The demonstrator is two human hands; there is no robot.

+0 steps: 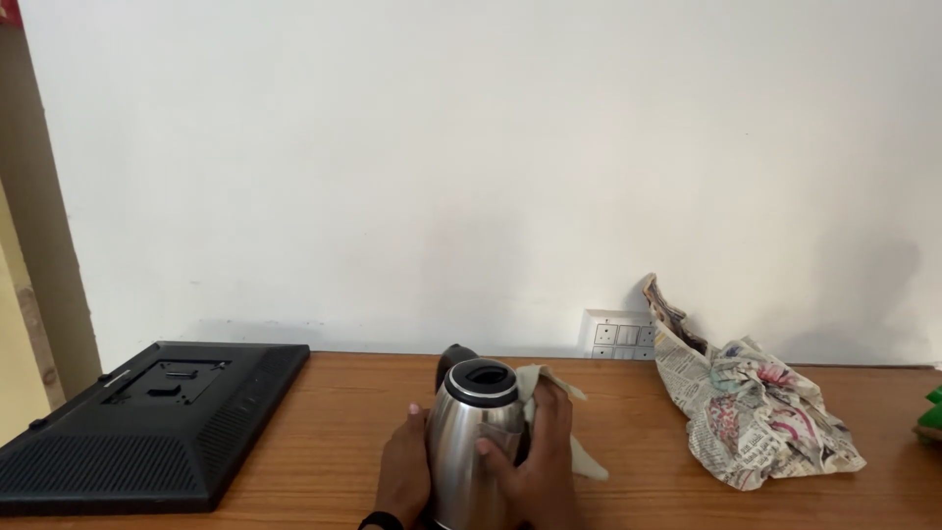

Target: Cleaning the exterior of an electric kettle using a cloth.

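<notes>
A stainless steel electric kettle (pixel 471 432) with a black rim and lid stands at the near middle of the wooden table (pixel 324 442). My left hand (pixel 403 476) grips its left side. My right hand (pixel 542 456) presses a pale cloth (pixel 587 461) against the kettle's right side, with the cloth bunched up behind the fingers and hanging down to the right. The lower part of the kettle is cut off by the frame's bottom edge.
A black flat monitor (pixel 147 422) lies face down at the table's left. Crumpled newspaper (pixel 751 412) rests at the right against the white wall. A white switch panel (pixel 618 336) is on the wall. Something green (pixel 932 412) peeks in at the far right.
</notes>
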